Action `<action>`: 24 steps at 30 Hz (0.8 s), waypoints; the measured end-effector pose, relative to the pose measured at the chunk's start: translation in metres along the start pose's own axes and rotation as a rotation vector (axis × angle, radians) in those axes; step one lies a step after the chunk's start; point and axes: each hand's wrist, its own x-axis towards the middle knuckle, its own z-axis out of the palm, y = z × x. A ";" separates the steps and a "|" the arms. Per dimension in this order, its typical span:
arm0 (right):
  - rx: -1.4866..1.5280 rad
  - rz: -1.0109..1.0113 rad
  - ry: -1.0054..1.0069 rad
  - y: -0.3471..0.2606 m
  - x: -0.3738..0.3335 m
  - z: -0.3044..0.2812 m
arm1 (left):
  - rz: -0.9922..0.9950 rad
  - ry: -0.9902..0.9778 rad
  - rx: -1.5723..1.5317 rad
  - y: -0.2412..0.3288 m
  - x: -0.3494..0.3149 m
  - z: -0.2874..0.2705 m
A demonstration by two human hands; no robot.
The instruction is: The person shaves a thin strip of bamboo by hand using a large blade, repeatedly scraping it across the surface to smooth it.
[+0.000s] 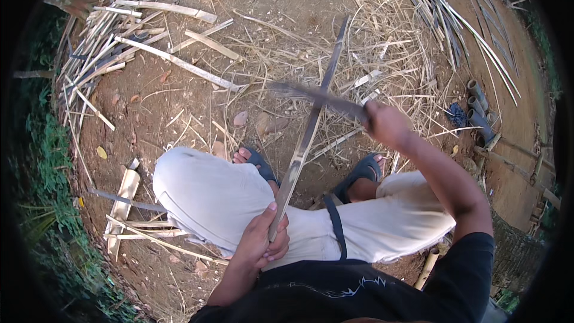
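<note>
A long thin bamboo strip runs from my lap up and away over the ground. My left hand grips its near end above my knees. My right hand is closed on the handle of a long dark blade, which lies blurred across the strip at about its middle. My knees in pale trousers and my feet in dark sandals are below the strip.
Split bamboo slats are piled at the upper left, and long thin strips lie at the upper right. Shavings cover the dirt ahead. Short bamboo tubes stand at the right. Another blade and bamboo pieces lie at the left.
</note>
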 end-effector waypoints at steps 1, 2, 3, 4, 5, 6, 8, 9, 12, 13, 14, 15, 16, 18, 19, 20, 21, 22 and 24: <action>-0.032 -0.145 -0.007 -0.013 0.000 -0.006 | -0.018 0.026 -0.013 -0.002 0.001 -0.001; -0.069 -0.288 -0.008 -0.017 0.003 -0.011 | -0.032 0.049 -0.022 -0.003 0.002 -0.002; -0.100 -0.344 -0.025 -0.010 0.011 -0.013 | -0.050 0.070 -0.030 -0.004 0.002 -0.004; -0.135 -0.393 -0.041 -0.002 0.019 -0.016 | -0.068 0.098 -0.008 -0.004 0.002 -0.003; -0.173 -0.444 -0.051 0.008 0.029 -0.021 | -0.080 0.125 0.015 -0.004 0.003 -0.002; -0.146 -0.312 -0.063 0.024 0.038 -0.019 | -0.089 0.155 0.038 -0.004 0.003 -0.001; -0.100 -0.051 -0.082 0.077 0.060 -0.007 | -0.081 0.115 0.003 -0.008 0.006 -0.001; -0.083 0.067 -0.060 0.102 0.074 -0.003 | -0.087 0.104 -0.020 -0.009 0.008 0.000; -0.077 0.143 -0.045 0.144 0.106 0.003 | -0.046 0.044 -0.175 -0.016 0.021 -0.007; -0.081 0.129 -0.059 0.129 0.113 0.002 | -0.006 -0.020 -0.275 -0.020 0.020 -0.022; -0.086 0.122 -0.088 0.114 0.112 0.004 | 0.022 -0.082 -0.383 -0.024 0.017 -0.030; -0.052 0.113 -0.167 0.094 0.110 0.010 | 0.018 0.074 -0.300 -0.024 0.010 -0.027; -0.031 0.104 -0.232 0.083 0.108 0.015 | 0.005 0.150 -0.240 -0.021 0.008 -0.018; -0.079 -0.428 0.158 0.088 0.089 0.036 | -0.037 0.272 -0.113 -0.016 0.009 0.003; -0.053 -0.586 0.377 0.094 0.090 0.043 | -0.037 0.296 -0.225 -0.017 0.008 0.004; -0.143 -0.491 0.319 0.105 0.095 0.046 | -0.017 0.336 -0.139 -0.023 0.006 -0.007; -0.235 -0.398 0.237 0.125 0.096 0.047 | -0.009 0.371 -0.068 -0.037 0.007 -0.024; -0.186 -0.160 0.224 0.164 0.102 0.084 | -0.011 0.379 0.005 -0.048 0.014 -0.037; 0.051 0.386 0.107 0.206 0.133 0.081 | -0.066 0.456 -0.108 -0.062 0.018 -0.058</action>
